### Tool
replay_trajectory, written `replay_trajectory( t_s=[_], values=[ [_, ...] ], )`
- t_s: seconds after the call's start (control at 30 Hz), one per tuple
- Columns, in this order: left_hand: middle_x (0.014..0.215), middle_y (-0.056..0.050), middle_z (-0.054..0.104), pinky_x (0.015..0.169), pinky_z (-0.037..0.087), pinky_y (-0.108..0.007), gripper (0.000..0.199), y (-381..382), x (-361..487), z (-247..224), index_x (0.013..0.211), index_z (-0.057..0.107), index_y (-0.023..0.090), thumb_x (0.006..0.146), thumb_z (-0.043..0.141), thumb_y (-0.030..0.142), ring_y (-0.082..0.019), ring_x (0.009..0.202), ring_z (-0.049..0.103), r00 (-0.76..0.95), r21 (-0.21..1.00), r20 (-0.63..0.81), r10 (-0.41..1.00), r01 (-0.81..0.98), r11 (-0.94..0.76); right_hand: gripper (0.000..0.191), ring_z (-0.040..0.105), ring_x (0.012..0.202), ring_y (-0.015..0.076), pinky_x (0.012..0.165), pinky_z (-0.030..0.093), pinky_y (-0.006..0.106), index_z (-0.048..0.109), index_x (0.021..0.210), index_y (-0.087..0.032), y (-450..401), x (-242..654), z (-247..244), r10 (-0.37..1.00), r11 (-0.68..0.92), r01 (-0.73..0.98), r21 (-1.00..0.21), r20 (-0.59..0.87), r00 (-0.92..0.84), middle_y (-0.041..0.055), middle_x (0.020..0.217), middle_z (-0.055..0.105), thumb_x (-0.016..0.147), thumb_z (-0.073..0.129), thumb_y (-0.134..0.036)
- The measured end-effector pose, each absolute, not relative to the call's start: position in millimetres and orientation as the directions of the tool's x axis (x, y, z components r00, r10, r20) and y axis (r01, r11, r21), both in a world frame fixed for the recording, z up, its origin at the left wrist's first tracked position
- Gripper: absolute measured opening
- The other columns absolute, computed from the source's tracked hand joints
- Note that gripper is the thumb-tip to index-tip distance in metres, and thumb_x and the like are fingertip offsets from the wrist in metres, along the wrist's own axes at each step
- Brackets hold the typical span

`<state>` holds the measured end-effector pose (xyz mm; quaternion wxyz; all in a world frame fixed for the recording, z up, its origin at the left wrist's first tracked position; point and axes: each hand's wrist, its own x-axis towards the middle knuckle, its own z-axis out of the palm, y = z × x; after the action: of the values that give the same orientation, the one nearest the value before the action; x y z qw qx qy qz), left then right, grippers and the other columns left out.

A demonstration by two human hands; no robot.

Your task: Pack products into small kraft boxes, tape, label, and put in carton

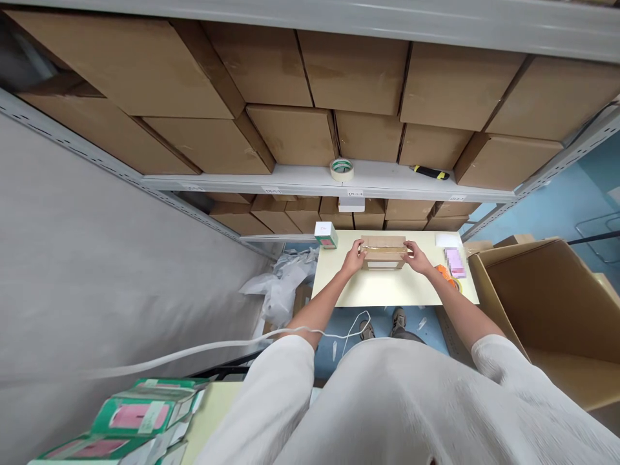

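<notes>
Between my two hands is a small brown cardboard box point(384, 254) with a strip of shiny tape across its top and a white label on the side towards me. My left hand point(354, 256) grips its left end, while my right hand point(416, 257) is closed on the right end. Beneath it lies a pale yellow tabletop point(387, 292). A small white, green and pink box point(326, 235) stands at the table's back left corner. Near my right forearm are an orange tape dispenser point(445, 276) and a pink and purple item point(455, 261), partly blurred.
Shelves of brown cartons point(285, 134) rise behind the table; a tape roll point(341, 169) and a utility knife point(430, 172) lie on one shelf. A large open carton point(557, 303) stands at right. Flattened green boxes point(130, 413) lie lower left. A white cable point(203, 347) crosses my left arm.
</notes>
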<state>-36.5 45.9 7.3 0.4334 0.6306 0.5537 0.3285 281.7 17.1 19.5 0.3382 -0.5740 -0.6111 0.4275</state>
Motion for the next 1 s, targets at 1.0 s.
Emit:
replay_trajectory(
  t_s=[1.0],
  values=[
    [0.142,-0.014,0.065,0.114,0.050,-0.053,0.051,16.0,-35.8,-13.3,0.145,0.057,0.024,0.094,0.063,0.025,-0.033,0.130,0.062,0.199,0.851,-0.094,0.975,0.525,-0.025,0.053,0.072,0.112,0.0293,0.103,0.062,0.053,0.058,0.138,-0.029,-1.1,273.6,-13.6,0.977,-0.170,0.510,-0.843,-0.212,-0.025,0.0096,0.140,0.068,0.087,0.065,-0.039]
  ],
)
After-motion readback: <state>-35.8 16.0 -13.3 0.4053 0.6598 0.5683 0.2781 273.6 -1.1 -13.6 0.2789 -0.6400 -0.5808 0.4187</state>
